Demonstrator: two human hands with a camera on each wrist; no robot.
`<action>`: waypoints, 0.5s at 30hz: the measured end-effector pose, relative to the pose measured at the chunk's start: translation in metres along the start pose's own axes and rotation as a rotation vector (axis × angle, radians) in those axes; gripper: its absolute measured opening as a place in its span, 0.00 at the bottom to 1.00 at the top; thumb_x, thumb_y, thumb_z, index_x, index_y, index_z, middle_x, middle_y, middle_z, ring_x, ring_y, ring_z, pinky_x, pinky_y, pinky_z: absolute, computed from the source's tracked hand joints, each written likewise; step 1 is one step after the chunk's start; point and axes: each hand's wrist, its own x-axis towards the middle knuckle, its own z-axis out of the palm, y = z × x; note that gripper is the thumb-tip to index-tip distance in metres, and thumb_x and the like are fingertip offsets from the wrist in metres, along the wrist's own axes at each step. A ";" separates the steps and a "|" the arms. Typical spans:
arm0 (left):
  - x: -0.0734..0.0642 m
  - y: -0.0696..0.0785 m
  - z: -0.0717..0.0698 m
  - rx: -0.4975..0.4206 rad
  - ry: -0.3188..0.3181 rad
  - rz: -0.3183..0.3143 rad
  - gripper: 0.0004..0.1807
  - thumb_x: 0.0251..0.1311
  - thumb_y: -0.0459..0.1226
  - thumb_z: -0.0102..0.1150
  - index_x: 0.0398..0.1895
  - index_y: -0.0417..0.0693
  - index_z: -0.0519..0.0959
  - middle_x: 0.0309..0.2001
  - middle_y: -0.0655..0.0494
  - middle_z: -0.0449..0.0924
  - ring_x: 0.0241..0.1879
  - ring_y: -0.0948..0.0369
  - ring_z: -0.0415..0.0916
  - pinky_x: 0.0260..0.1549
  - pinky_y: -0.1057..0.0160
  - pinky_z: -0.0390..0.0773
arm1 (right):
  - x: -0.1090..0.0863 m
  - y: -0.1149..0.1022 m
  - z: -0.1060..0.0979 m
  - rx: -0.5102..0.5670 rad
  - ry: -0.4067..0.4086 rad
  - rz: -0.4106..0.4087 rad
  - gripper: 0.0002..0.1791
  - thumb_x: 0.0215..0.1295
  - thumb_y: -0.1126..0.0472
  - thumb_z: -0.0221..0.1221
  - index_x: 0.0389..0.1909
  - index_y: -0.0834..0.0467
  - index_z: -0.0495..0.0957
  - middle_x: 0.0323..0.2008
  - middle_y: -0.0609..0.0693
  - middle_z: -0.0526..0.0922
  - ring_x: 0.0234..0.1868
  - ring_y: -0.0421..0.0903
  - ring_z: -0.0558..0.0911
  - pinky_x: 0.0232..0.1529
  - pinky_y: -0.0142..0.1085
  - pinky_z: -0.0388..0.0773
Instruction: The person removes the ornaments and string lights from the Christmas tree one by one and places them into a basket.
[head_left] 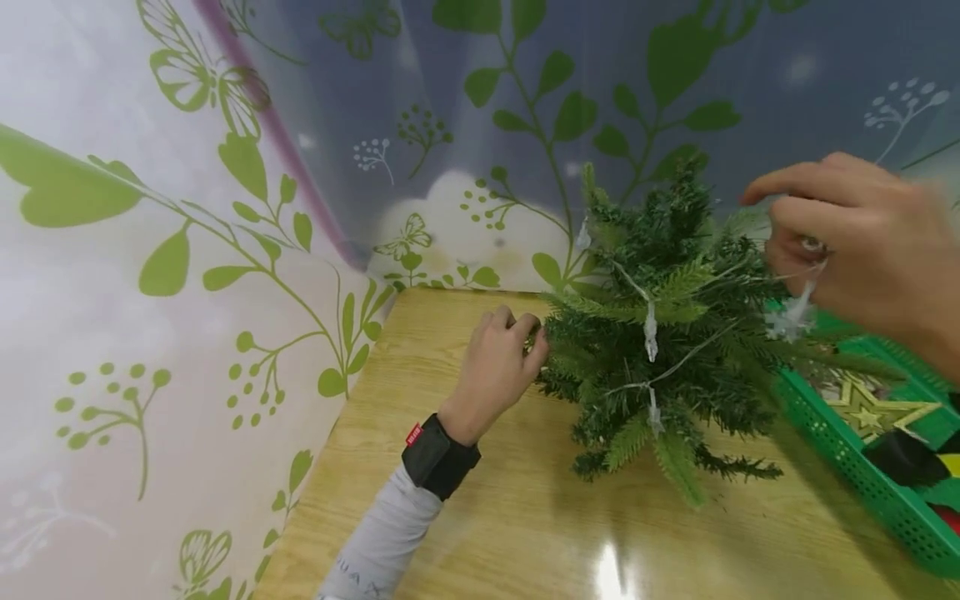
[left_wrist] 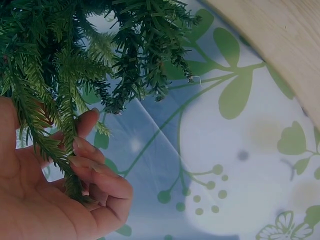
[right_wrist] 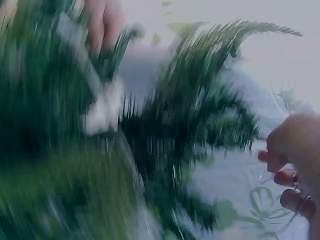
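A small artificial Christmas tree [head_left: 600, 333] stands on the wooden table, with a thin clear wire and small clear lights [head_left: 651, 333] draped over its front. At its left side my left hand [head_left: 495, 367] has its fingers curled about a green branch [left_wrist: 67, 117], as the left wrist view shows closely. My right hand [head_left: 877, 242], raised at the tree's upper right, grips the wire of the string lights. A snowflake-shaped light [head_left: 792, 318] dangles just below those fingers. The right wrist view is blurred, with a white light [right_wrist: 105, 110] against the branches.
To the right of the tree is a green plastic basket [head_left: 847, 479] holding a gold star [head_left: 870, 412] and black, yellow and red pieces. Behind the wooden table [head_left: 517, 517] and along its left run sheets printed with leaves and butterflies [head_left: 202, 75].
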 end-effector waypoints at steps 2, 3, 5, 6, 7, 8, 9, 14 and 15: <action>-0.001 0.000 0.001 0.004 -0.006 -0.004 0.12 0.71 0.37 0.49 0.43 0.41 0.81 0.32 0.47 0.74 0.27 0.56 0.62 0.31 0.59 0.64 | -0.005 -0.007 -0.001 0.225 -0.008 0.187 0.21 0.64 0.76 0.45 0.14 0.57 0.53 0.44 0.57 0.83 0.43 0.51 0.77 0.38 0.33 0.63; -0.001 0.000 0.001 0.005 -0.010 -0.007 0.12 0.72 0.37 0.48 0.44 0.42 0.81 0.32 0.47 0.74 0.27 0.56 0.63 0.31 0.60 0.64 | -0.007 -0.010 0.000 0.318 0.014 0.271 0.23 0.65 0.76 0.48 0.14 0.59 0.53 0.46 0.55 0.84 0.42 0.47 0.78 0.40 0.30 0.62; -0.001 0.000 0.001 -0.002 -0.012 -0.013 0.13 0.72 0.38 0.48 0.44 0.42 0.81 0.32 0.47 0.74 0.27 0.56 0.63 0.30 0.60 0.65 | -0.009 -0.017 -0.002 0.438 0.048 0.449 0.24 0.67 0.74 0.53 0.15 0.61 0.54 0.48 0.49 0.84 0.48 0.39 0.78 0.45 0.28 0.65; -0.001 0.001 0.001 -0.005 -0.012 -0.018 0.13 0.73 0.38 0.47 0.44 0.42 0.81 0.32 0.47 0.74 0.27 0.56 0.63 0.30 0.60 0.65 | -0.009 -0.019 -0.001 0.444 0.061 0.497 0.23 0.69 0.71 0.53 0.17 0.63 0.54 0.48 0.47 0.84 0.48 0.37 0.79 0.44 0.27 0.66; 0.000 0.001 0.001 -0.006 -0.011 -0.022 0.13 0.73 0.38 0.47 0.44 0.42 0.81 0.32 0.47 0.73 0.27 0.56 0.63 0.29 0.60 0.64 | -0.008 -0.020 0.000 0.416 0.067 0.507 0.23 0.71 0.69 0.52 0.17 0.63 0.55 0.47 0.48 0.84 0.49 0.33 0.79 0.45 0.25 0.68; 0.000 0.001 0.000 -0.008 -0.012 -0.025 0.13 0.73 0.39 0.46 0.45 0.42 0.81 0.32 0.47 0.73 0.27 0.56 0.63 0.29 0.60 0.64 | -0.006 -0.020 0.001 0.355 0.059 0.470 0.23 0.70 0.69 0.53 0.17 0.62 0.55 0.47 0.50 0.85 0.47 0.28 0.78 0.43 0.23 0.68; 0.000 0.001 0.000 -0.008 -0.012 -0.029 0.13 0.73 0.38 0.46 0.45 0.43 0.81 0.32 0.48 0.73 0.27 0.56 0.62 0.29 0.60 0.64 | -0.003 -0.019 0.002 0.294 0.051 0.428 0.22 0.69 0.70 0.54 0.17 0.62 0.56 0.45 0.53 0.85 0.46 0.24 0.77 0.39 0.20 0.68; -0.001 0.000 0.001 0.001 -0.023 -0.037 0.12 0.72 0.38 0.48 0.44 0.42 0.81 0.32 0.47 0.73 0.27 0.56 0.63 0.29 0.60 0.64 | 0.005 -0.010 0.010 0.214 0.054 0.224 0.23 0.64 0.78 0.55 0.16 0.62 0.55 0.39 0.60 0.86 0.47 0.18 0.75 0.37 0.17 0.69; -0.001 0.000 0.001 -0.002 -0.024 -0.038 0.12 0.72 0.37 0.48 0.44 0.42 0.81 0.32 0.47 0.74 0.28 0.55 0.63 0.29 0.60 0.64 | 0.006 -0.009 0.011 0.226 0.062 0.216 0.23 0.63 0.78 0.56 0.16 0.62 0.55 0.39 0.55 0.86 0.46 0.20 0.76 0.38 0.18 0.70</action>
